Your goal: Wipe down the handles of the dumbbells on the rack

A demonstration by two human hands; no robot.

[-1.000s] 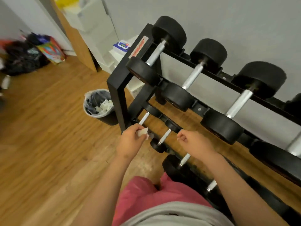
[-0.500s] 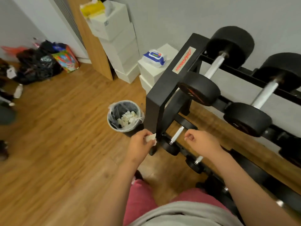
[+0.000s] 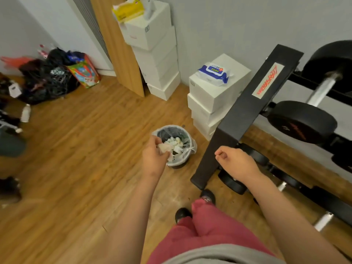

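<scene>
Soft, even indoor light, probably from overhead; faint shadows under the dumbbell rack (image 3: 245, 111). Wide-angle bends verticals at the edges. Motion blur on the top dumbbell handle (image 3: 322, 90) and left-edge clutter (image 3: 9, 187). Centre fairly sharp.

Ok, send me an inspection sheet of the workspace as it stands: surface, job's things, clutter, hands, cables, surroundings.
Surface: wooden floor; a lined bin of crumpled wipes stands on it.
Job's things: used wipe over the bin; dumbbells on the black rack; wipes pack on white boxes.
Clutter: bags against the wall; bottle on the floor.
Hands: left hand pinches the wipe; right hand curled, holding nothing, near the rack.
Cables: nothing seen.
Surroundings: grey wall, wooden panel, taller box stack with yellow tissue box.
</scene>
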